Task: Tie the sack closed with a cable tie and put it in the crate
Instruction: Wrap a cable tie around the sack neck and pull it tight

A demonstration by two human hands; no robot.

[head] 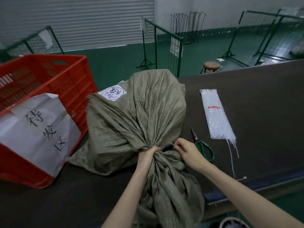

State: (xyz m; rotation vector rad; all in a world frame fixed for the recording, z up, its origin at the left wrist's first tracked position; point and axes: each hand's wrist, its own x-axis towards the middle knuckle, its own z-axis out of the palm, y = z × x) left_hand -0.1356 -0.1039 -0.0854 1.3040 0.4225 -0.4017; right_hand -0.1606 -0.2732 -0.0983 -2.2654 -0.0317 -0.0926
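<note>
An olive woven sack (131,116) with a white handwritten label lies on the dark table (255,99), its mouth gathered toward me. My left hand (148,153) clamps the bunched neck. My right hand (187,150) pinches a thin cable tie (171,144) at the neck, just right of my left hand. The tie is mostly hidden between my fingers and the cloth. A red slatted crate (69,83) with a white paper sign stands at the left, touching the sack.
A clear packet of white cable ties (215,112) lies to the right, with loose ties spilling toward the table edge. Green-handled scissors (202,145) lie beside my right hand. Green mesh barriers and a round stool (211,65) stand on the floor beyond.
</note>
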